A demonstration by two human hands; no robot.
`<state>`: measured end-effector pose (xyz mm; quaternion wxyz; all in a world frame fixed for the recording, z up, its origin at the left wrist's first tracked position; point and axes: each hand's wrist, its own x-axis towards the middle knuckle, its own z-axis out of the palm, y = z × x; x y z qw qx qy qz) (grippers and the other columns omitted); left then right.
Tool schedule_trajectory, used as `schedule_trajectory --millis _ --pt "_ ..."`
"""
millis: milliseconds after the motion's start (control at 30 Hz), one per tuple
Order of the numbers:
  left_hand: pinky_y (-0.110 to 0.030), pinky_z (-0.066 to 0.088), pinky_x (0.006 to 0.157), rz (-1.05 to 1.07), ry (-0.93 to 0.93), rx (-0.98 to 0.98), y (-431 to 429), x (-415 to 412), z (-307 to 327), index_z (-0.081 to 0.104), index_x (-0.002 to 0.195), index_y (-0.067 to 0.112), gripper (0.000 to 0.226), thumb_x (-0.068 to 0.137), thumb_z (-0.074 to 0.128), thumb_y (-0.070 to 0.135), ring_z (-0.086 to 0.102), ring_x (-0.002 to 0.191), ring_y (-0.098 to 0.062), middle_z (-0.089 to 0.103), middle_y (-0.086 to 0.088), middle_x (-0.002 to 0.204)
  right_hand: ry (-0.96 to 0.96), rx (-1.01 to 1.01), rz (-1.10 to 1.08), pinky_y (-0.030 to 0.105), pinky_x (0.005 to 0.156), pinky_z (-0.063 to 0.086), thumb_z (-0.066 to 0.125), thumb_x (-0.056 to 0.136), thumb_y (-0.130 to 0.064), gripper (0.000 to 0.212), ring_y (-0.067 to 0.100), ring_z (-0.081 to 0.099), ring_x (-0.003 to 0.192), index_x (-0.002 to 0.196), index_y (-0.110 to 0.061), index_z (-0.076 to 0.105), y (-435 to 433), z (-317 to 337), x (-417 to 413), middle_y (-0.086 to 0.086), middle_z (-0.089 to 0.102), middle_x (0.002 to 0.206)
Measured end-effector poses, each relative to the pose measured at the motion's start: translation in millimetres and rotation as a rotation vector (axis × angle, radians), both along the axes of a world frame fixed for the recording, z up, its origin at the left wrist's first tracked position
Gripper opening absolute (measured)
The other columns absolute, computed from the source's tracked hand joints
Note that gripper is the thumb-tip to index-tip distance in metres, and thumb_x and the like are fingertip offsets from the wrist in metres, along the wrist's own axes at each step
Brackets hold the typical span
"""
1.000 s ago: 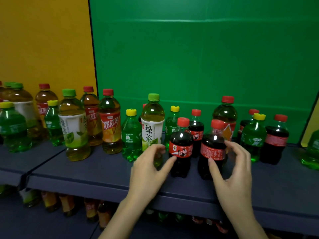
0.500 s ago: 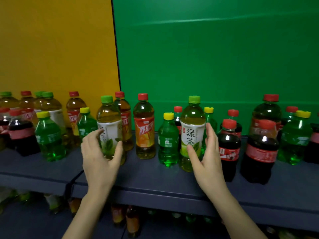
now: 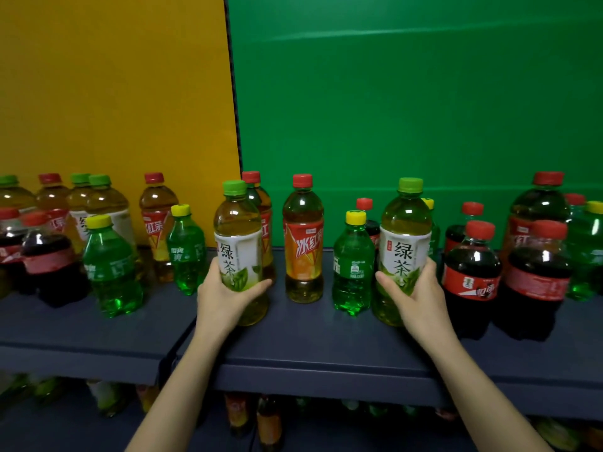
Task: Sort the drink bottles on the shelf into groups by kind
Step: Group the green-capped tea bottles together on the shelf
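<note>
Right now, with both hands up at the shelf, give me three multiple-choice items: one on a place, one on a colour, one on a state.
1. What stands between the left green tea bottle and the right green tea bottle?
A. a milk carton
B. an orange-label tea bottle and a green soda bottle
C. nothing

2. What colour is the cap on each held bottle?
A. red
B. yellow
C. green

3. What are the left hand and the right hand doing?
A. each grips a bottle
B. both are empty
C. only the left holds one

Answers: 1 B, those two fill the gap. 2 C, both caps are green. 3 A, fingers and thumb wrap each label.
</note>
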<state>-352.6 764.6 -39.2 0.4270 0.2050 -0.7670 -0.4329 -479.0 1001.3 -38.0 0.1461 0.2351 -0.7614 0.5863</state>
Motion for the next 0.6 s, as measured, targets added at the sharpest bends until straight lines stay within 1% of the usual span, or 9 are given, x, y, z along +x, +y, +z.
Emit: schedule_trajectory --millis 67,100,200,267,400,467,533,600 --pt "-0.039 0.052 0.087 0.033 -0.002 -0.018 0.6 3.9 0.7 0.056 0.107 0.027 0.067 0.05 0.089 0.037 0.062 0.096 -0.013 0.066 0.011 0.099 0.019 0.005 -0.025 0.032 0.086 0.043 0.069 0.08 -0.029 0.06 0.019 0.051 0.105 0.125 -0.007 0.035 1.5 0.1 5.4 0.003 0.052 0.117" --pt "-0.04 0.053 0.085 0.047 0.0 -0.028 2.0 6.8 1.1 0.057 0.103 0.028 0.064 0.049 0.089 0.038 0.063 0.093 -0.011 0.066 0.014 0.095 0.023 0.008 -0.03 0.033 0.085 0.044 0.069 0.08 -0.029 0.059 0.021 0.052 0.105 0.124 -0.007 0.036 3.1 0.2 9.4 0.004 0.052 0.116" --pt "-0.04 0.054 0.081 0.083 0.004 -0.054 7.8 17.7 1.1 0.06 0.094 0.026 0.053 0.051 0.09 0.035 0.063 0.086 -0.007 0.067 0.015 0.087 0.033 0.003 -0.001 0.033 0.082 0.043 0.068 0.08 -0.03 0.054 0.02 0.052 0.102 0.12 -0.01 0.036 9.4 -1.4 22.4 0.003 0.052 0.112" --pt "-0.039 0.054 0.08 0.098 0.011 -0.052 12.9 27.6 1.8 0.06 0.09 0.027 0.051 0.049 0.09 0.038 0.062 0.084 -0.004 0.067 0.016 0.083 0.038 -0.016 0.039 0.031 0.08 0.043 0.067 0.08 -0.03 0.05 0.019 0.053 0.1 0.117 -0.015 0.036 13.5 -1.3 31.4 0.002 0.053 0.111" --pt "-0.041 0.055 0.077 0.151 0.03 -0.024 18.0 55.1 3.5 0.059 0.086 0.031 0.059 0.038 0.078 0.06 0.063 0.082 -0.003 0.067 0.018 0.08 0.023 -0.059 0.16 0.027 0.071 0.043 0.065 0.08 -0.032 0.042 0.016 0.056 0.095 0.11 -0.019 0.038 12.0 4.0 49.5 -0.003 0.057 0.104" --pt "-0.041 0.056 0.076 0.185 0.045 -0.027 17.9 73.9 5.2 0.059 0.086 0.03 0.06 0.038 0.076 0.062 0.064 0.08 -0.002 0.068 0.016 0.078 0.029 -0.072 0.218 0.026 0.072 0.042 0.065 0.079 -0.032 0.042 0.013 0.056 0.094 0.11 -0.021 0.038 4.0 6.8 57.3 -0.007 0.057 0.102" --pt "-0.037 0.056 0.074 0.222 0.062 -0.022 17.4 95.9 7.8 0.06 0.086 0.03 0.059 0.038 0.077 0.061 0.063 0.077 0.002 0.069 0.017 0.078 0.012 -0.088 0.3 0.019 0.07 0.04 0.065 0.08 -0.03 0.044 0.004 0.054 0.092 0.113 -0.023 0.038 -9.4 8.4 66.8 -0.01 0.055 0.103" --pt "-0.035 0.056 0.074 0.276 0.08 -0.012 14.8 121.3 8.5 0.061 0.086 0.031 0.059 0.038 0.078 0.06 0.064 0.078 0.002 0.069 0.018 0.08 -0.03 -0.106 0.417 0.013 0.069 0.039 0.065 0.079 -0.029 0.045 -0.005 0.052 0.093 0.115 -0.025 0.039 -27.3 7.8 79.2 -0.015 0.055 0.105"
